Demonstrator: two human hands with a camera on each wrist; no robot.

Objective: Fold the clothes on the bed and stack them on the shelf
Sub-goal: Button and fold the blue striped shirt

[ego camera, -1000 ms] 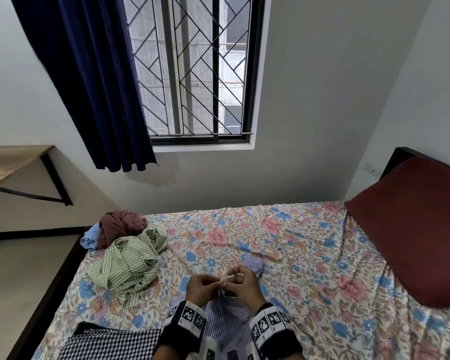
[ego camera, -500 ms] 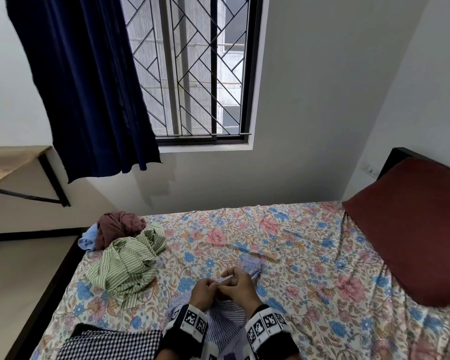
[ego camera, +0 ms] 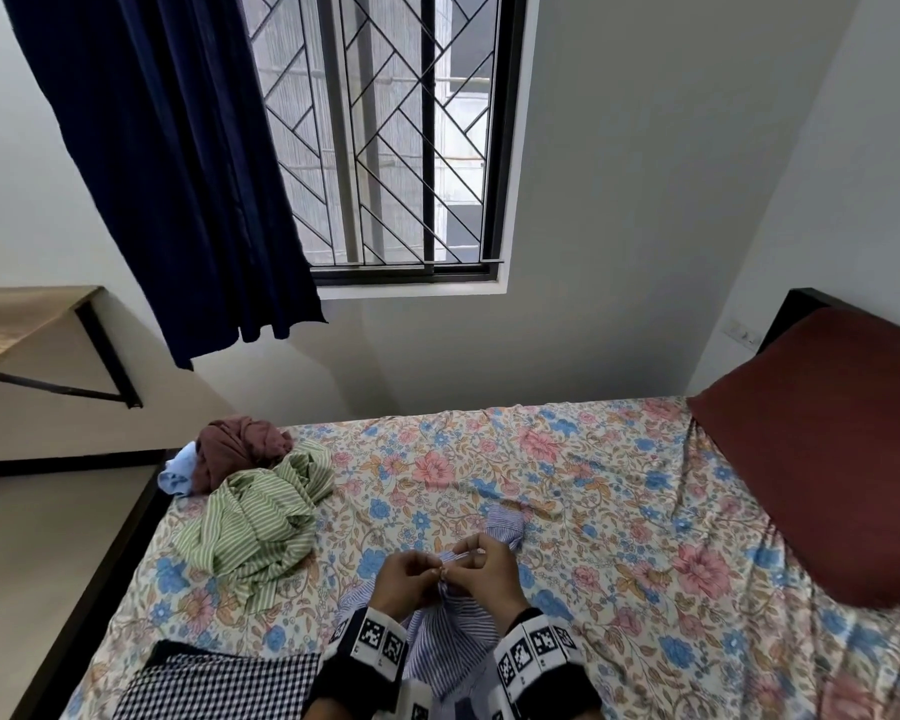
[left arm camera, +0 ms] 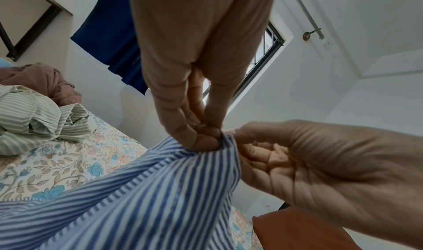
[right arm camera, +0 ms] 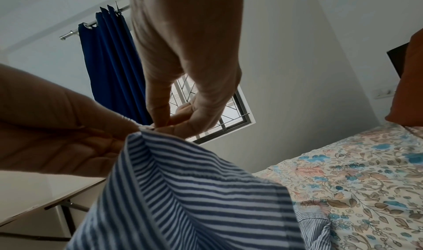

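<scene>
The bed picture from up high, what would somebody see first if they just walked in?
Probably the two hands close together at the near edge of the flowery bed: the left hand and right hand both pinch one spot on a blue striped shirt. Next, the big dark red pillow on the right, and the crumpled green striped shirt on the bed's far left.

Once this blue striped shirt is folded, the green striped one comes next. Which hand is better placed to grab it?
Left, probably. The green striped shirt lies crumpled on the left hand side; the right hand would have to cross over. Both now pinch the blue striped shirt.
</scene>
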